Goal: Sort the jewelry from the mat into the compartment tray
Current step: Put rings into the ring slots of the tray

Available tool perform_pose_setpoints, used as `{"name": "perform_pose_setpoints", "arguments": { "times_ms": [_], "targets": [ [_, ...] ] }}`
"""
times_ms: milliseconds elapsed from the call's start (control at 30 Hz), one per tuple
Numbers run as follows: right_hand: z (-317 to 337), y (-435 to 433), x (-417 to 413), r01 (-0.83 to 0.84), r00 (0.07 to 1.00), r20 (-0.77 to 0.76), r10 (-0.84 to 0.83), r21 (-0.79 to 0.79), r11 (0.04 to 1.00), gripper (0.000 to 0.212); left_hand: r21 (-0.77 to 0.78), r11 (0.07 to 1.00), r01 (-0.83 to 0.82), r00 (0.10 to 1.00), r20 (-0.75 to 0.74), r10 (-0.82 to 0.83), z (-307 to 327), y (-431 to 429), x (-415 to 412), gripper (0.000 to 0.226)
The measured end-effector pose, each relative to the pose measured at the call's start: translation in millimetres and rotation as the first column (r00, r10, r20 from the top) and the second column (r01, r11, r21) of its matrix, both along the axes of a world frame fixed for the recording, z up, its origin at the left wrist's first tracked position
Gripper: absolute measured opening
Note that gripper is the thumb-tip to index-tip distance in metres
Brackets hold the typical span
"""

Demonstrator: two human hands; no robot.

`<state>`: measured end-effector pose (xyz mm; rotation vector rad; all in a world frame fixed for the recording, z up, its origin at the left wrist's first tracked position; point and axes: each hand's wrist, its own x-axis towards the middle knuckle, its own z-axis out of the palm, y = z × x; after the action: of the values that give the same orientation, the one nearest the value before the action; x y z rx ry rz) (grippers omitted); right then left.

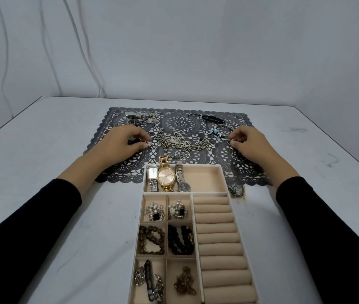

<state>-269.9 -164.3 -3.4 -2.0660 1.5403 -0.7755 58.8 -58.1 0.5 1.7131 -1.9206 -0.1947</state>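
Head view: at the left of the lace mat (196, 119), a small ring (148, 143) is pinched between the thumb and forefinger of the left hand (119, 143). Silver chains (180, 143) are heaped at the mat's middle. At the right, a second ring (230, 141) is pinched by the curled fingers of the right hand (249, 143). The compartment tray (223, 176) is set nearer, overlapping the mat's near edge, with three watches (166, 177) laid in its far compartment.

Long black sleeves (31, 220) (plain, snug), both arms; cuffs (71, 189) ending mid-forearm
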Motion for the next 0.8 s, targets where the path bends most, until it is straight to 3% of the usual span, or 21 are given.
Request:
{"name": "perform_pose_setpoints", "arguments": {
  "times_ms": [267, 400, 600, 800],
  "targets": [
    [-6, 10, -9, -0.097, 0.978, 0.175, 0.115, -0.106, 0.990, 0.013, -0.119, 0.991, 0.069, 0.996, 0.056, -0.063, -5, 8, 0, 0.016],
    [-3, 20, -9, -0.101, 0.956, 0.268, 0.120, -0.083, 0.991, 0.012, -0.146, 0.987, 0.067, 0.997, 0.044, -0.062, -4, 13, -2, 0.013],
    [8, 44, -10, -0.112, 0.835, 0.543, 0.086, 0.015, 0.994, 0.013, -0.207, 0.977, -0.047, 0.984, -0.178, 0.010, 2, 28, -12, 0.013],
    [17, 72, -9, -0.161, 0.658, 0.751, 0.051, 0.074, 0.984, 0.014, -0.257, 0.959, -0.118, 0.883, -0.468, -0.017, 16, 51, -26, 0.015]
  ]
}}
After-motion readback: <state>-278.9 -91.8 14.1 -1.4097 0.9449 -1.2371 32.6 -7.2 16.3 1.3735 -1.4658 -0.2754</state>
